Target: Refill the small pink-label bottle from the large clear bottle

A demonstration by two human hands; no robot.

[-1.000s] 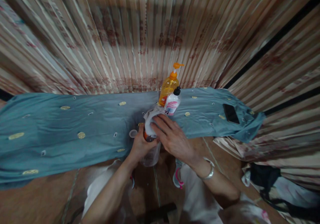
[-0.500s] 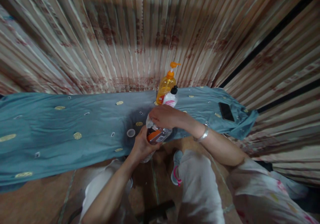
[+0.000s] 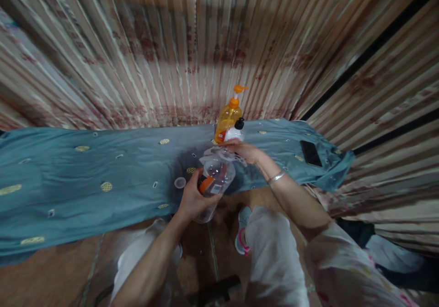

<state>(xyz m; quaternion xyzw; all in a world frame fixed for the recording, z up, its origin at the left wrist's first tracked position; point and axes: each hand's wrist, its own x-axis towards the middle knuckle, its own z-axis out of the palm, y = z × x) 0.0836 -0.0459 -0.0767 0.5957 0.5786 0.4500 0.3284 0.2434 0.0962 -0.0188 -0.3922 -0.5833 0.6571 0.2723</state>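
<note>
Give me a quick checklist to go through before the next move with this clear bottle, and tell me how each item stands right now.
1. Left hand grips the clear plastic bottle with the orange label around its body: ok.
2. Right hand is at the bottle's top end, on the crumpled white cloth: ok.
3. Bottle upright: not ok, it is tilted, top end away from the person.
4. Bottle open or capped: cannot tell, the cloth covers the mouth.
5. Small round clear cap lies on the blue patterned cloth, apart from the bottle: ok.
6. Orange pump bottle stands upright behind the right hand: ok.
</note>
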